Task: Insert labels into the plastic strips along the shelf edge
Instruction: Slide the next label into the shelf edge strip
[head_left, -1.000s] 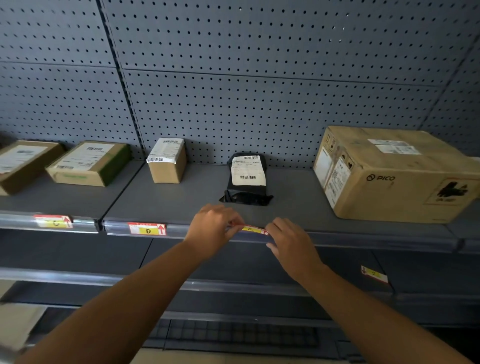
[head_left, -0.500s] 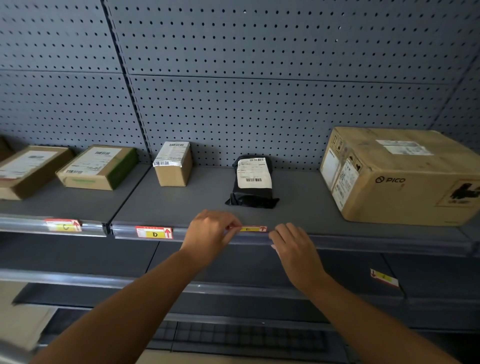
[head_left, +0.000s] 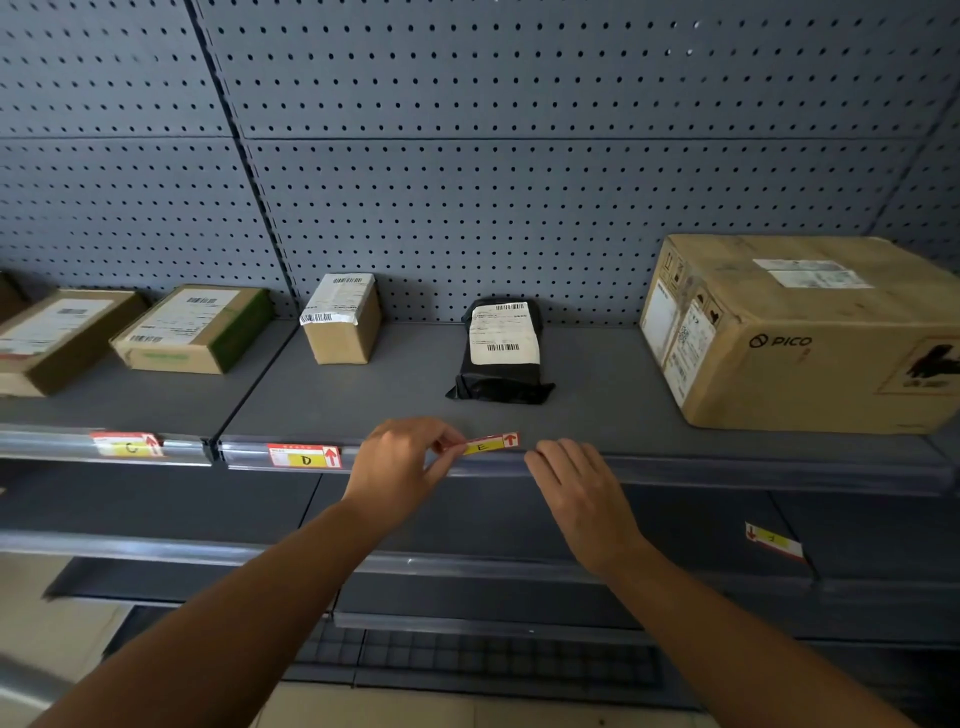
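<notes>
Along the plastic strip (head_left: 727, 470) at the shelf edge, from the left: label C (head_left: 127, 445) and label D (head_left: 305, 456) seated in the strip. Right of D, left hand (head_left: 402, 462) with fingers (head_left: 451, 446) pinching the left end of label E (head_left: 491, 443), held tilted just above the strip. Right of E, right hand (head_left: 582, 496) with fingers loosely spread, tips touching the strip. Behind E on the shelf, black parcel (head_left: 501, 351).
</notes>
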